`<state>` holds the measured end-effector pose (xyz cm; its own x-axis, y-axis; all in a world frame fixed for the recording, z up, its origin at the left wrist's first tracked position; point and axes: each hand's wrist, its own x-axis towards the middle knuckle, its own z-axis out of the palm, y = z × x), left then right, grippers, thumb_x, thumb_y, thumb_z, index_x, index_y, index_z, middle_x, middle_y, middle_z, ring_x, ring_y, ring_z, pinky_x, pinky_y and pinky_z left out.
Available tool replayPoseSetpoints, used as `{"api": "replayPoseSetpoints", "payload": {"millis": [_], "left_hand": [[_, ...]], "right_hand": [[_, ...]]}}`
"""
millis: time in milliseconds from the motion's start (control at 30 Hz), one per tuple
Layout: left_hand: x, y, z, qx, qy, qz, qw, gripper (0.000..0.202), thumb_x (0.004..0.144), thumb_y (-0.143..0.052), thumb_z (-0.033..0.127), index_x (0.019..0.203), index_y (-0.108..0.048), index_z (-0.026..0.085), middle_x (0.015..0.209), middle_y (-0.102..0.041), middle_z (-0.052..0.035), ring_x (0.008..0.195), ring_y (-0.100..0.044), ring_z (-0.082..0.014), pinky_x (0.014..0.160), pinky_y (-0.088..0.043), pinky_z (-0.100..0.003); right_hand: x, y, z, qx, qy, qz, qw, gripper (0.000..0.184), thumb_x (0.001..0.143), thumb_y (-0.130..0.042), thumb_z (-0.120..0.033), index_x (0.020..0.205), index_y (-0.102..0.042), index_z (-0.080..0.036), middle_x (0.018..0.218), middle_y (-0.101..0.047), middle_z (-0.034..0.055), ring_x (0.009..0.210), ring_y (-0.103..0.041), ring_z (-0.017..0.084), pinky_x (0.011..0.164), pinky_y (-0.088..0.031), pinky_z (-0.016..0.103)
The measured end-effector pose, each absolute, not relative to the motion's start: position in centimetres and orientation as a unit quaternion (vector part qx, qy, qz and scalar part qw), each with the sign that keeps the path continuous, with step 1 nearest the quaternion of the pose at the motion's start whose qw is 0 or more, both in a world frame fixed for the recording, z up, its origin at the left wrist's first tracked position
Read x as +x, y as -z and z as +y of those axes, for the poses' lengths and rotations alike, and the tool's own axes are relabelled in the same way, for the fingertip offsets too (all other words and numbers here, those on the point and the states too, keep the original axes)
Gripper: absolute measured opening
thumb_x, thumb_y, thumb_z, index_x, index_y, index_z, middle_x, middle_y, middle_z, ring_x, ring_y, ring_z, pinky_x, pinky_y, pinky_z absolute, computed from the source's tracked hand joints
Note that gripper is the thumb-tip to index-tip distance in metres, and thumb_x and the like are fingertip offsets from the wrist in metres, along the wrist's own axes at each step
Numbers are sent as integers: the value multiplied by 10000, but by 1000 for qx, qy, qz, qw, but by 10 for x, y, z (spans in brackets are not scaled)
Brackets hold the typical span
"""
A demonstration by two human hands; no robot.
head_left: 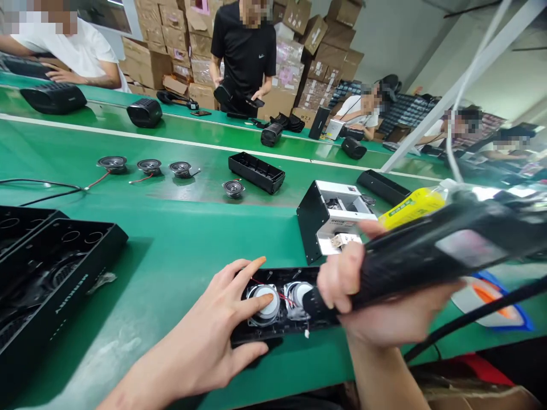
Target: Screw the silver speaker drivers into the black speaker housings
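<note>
A long black speaker panel lies on the green bench with two round speaker drivers in it, red wires between them. My left hand is spread over the panel's left end. One finger touches the left driver, and the thumb lies along the near edge. My right hand is wrapped round a black corded electric screwdriver, blurred by motion. The screwdriver's ribbed front end is over the right driver and hides part of it; the tip does not show clearly.
A black-and-white screw feeder stands just behind the panel. Black speaker housings are at left. Loose drivers and an open black case lie farther back. At right are a yellow bottle and tape roll. Several co-workers sit or stand opposite.
</note>
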<state>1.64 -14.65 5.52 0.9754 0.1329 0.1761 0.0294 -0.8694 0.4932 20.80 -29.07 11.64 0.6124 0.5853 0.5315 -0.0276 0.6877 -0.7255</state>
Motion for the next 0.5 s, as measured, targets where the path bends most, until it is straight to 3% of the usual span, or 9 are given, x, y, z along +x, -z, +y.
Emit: {"api": "replayPoseSetpoints", "payload": {"millis": [133, 233, 367, 500], "left_hand": [[3, -39, -134, 963, -123, 42, 237, 584, 959, -723, 343, 1516, -564, 415, 1832, -186, -17, 1631, -283, -419, 1157, -559, -689], [-1, -23, -127, 961, -149, 40, 230, 592, 965, -712, 395, 1535, -556, 423, 1831, -195, -27, 1606, -362, -427, 1140, -575, -673], [1, -8, -129, 947, -180, 67, 256, 488, 979, -647, 389, 1466, -621, 414, 1815, -241, -21, 1510, -531, -385, 1112, -613, -580], [2, -4, -135, 934, -211, 102, 268, 398, 948, -625, 360, 1339, -693, 388, 1772, -339, -32, 1498, -538, -399, 1113, -601, -596]], "right_hand": [[255, -153, -303, -381, -19, -384, 841, 565, 866, -746, -742, 1104, -793, -232, 524, -585, -52, 307, -414, 120, 281, -371, 239], [291, -163, -304, -417, 81, -377, 823, 613, 861, -655, -831, 1004, -730, -239, 514, -574, -54, 323, -428, 130, 295, -352, 233], [315, -152, -298, -447, 116, -369, 806, 653, 868, -592, -873, 975, -655, -231, 538, -559, -64, 342, -445, 123, 323, -369, 222], [317, -135, -293, -467, 98, -360, 802, 712, 878, -556, -891, 1025, -647, -201, 559, -563, -59, 349, -468, 121, 349, -390, 226]]}}
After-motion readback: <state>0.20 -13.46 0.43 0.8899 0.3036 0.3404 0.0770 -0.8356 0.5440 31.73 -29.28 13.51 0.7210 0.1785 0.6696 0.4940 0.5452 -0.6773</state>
